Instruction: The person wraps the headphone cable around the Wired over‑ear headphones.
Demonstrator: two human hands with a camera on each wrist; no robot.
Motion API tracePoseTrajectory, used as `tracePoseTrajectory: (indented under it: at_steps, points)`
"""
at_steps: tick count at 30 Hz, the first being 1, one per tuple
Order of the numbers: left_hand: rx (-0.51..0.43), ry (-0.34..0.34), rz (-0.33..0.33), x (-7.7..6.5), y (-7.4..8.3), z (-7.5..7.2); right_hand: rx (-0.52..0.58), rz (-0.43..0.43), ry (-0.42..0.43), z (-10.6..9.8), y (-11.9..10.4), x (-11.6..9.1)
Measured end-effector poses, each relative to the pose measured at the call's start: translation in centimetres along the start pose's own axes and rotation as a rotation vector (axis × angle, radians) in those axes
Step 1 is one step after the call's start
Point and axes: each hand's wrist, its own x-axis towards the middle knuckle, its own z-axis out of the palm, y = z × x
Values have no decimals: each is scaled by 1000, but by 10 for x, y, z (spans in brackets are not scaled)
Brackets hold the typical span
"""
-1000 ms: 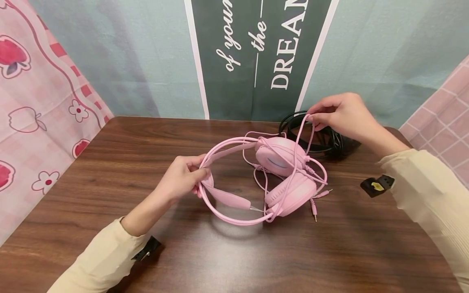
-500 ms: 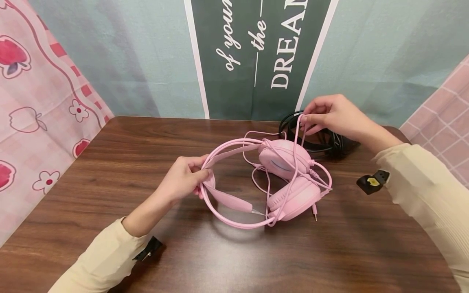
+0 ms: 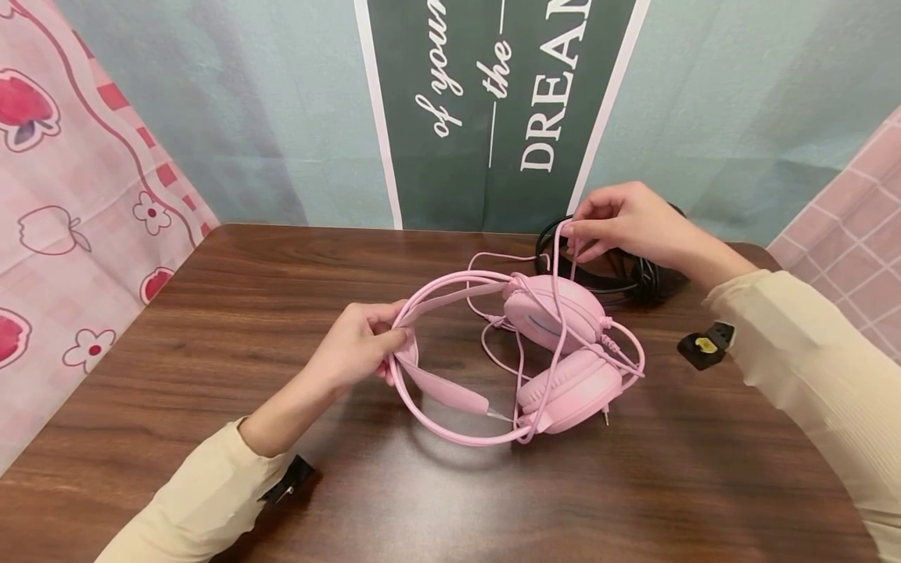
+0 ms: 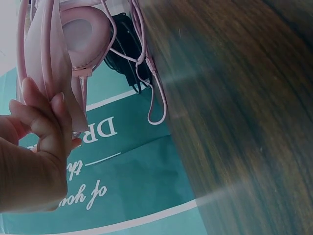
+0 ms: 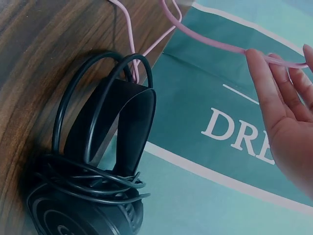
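Observation:
Pink headphones (image 3: 556, 313) are held over the table in the head view, tilted, with their cable wound loosely about the ear cups. My left hand (image 3: 359, 344) grips the headband at its top, thumb on the near side. In the left wrist view that hand (image 4: 41, 142) has its fingers curled round the band. Higher up on the right, my right hand (image 3: 633, 223) pinches a raised loop of the pink cable (image 3: 558, 266). The right wrist view shows the cable (image 5: 210, 41) running across the fingers of the right hand (image 5: 288, 107).
Black headphones (image 5: 105, 122) with their own cord wrapped round them lie at the table's back edge, behind the right hand. The brown wooden table (image 3: 211, 352) meets a hanging cloth with lettering (image 3: 486, 117) at the back. A pink patterned cloth (image 3: 77, 195) hangs at left.
My right hand has moved left with the cable loop, from above the black headphones toward the ear cups. The pink headphones have shifted slightly right and toward me; the left hand keeps its grip.

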Motion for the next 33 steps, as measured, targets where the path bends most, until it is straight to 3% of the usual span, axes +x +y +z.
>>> tracePoseTrajectory:
  at_steps: [12,21,27,33]
  points:
    - [19,14,8,-1,1,1,-259,-14,10,1,-10,5]
    - [20,1,11,-3,0,3,-119,34,-128,-2,-7,3]
    - [18,0,11,-3,1,3,-141,37,-88,-3,-8,4]
    - [30,-3,24,-1,2,3,-170,-35,-53,0,-11,8]
